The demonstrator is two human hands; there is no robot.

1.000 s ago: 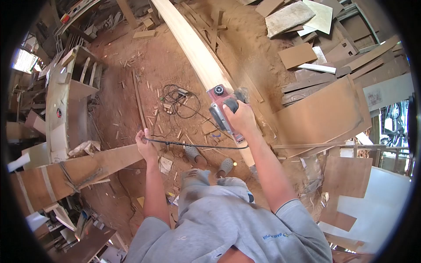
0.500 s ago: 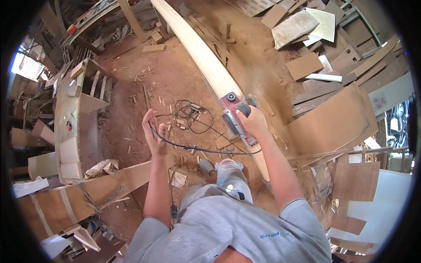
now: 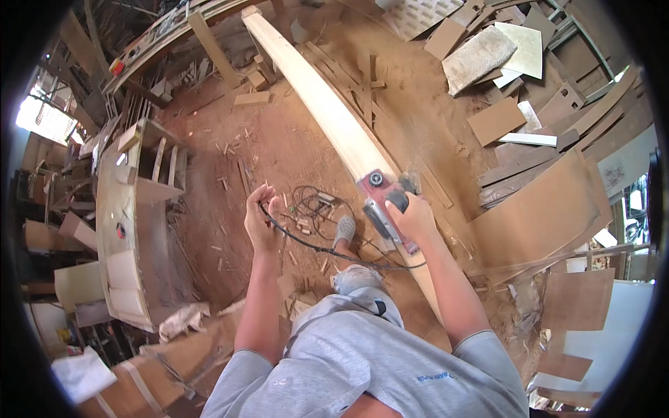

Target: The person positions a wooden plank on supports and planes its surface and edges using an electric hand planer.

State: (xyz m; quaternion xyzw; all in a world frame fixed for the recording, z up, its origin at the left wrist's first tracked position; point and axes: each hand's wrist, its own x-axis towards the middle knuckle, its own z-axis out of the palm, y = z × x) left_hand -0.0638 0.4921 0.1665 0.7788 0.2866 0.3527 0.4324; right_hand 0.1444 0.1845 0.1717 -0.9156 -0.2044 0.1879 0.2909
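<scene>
My right hand [image 3: 417, 221] is wrapped around the black handle of a red electric planer [image 3: 375, 198]. The planer sits on a long pale wooden board [image 3: 317, 94], toward its near end. My left hand [image 3: 262, 221] is raised to the left, with a black power cord [image 3: 306, 244] pinched in its fingers. From there the cord sags across in front of me to the rear of the planer. The planer's underside is hidden against the board.
A cord tangle [image 3: 317, 202] and wood scraps lie on the dirt floor by my shoe [image 3: 344, 228]. A wooden cabinet frame [image 3: 129, 237] stands left. Panels and offcuts [image 3: 481, 59] are piled right. A long plank [image 3: 439, 181] lies beside the board.
My foot has stepped forward, and the view has shifted so the board's far end now shows. The fingers of my left hand are more closed around the cord. My right hand still holds the planer.
</scene>
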